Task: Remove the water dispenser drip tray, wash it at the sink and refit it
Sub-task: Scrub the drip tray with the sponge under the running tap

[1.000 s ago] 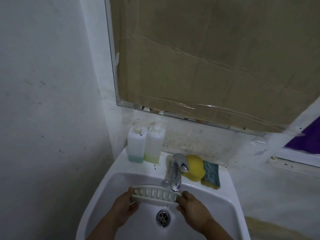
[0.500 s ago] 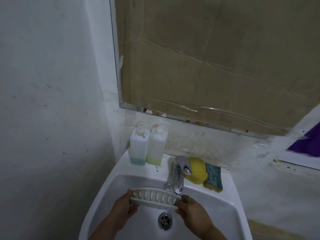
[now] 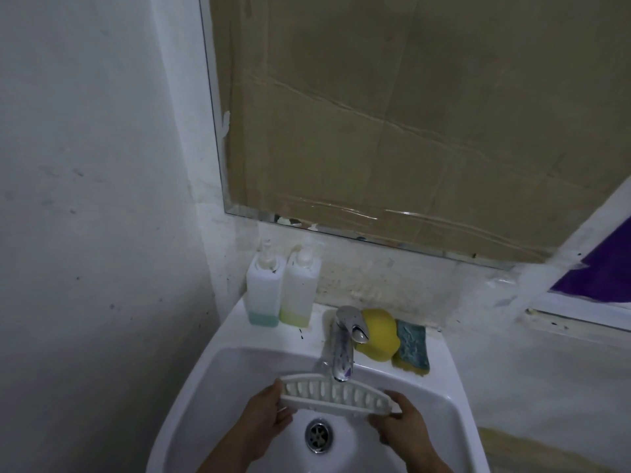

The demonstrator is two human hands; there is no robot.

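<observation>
The white slotted drip tray (image 3: 333,394) is held level over the white sink (image 3: 211,377), right under the spout of the chrome tap (image 3: 343,343). My left hand (image 3: 266,414) grips the tray's left end and my right hand (image 3: 401,426) grips its right end. The drain (image 3: 319,435) lies just below the tray. I cannot tell whether water is running from the tap.
Two white pump bottles (image 3: 283,295) stand at the sink's back left corner. A yellow sponge (image 3: 379,336) and a teal scouring pad (image 3: 413,346) rest behind the tap. A cardboard-covered mirror (image 3: 392,131) hangs above; a white wall (image 3: 102,199) is close on the left.
Both hands keep their hold on the tray under the tap. The tray has barely shifted; the camera view has tilted slightly.
</observation>
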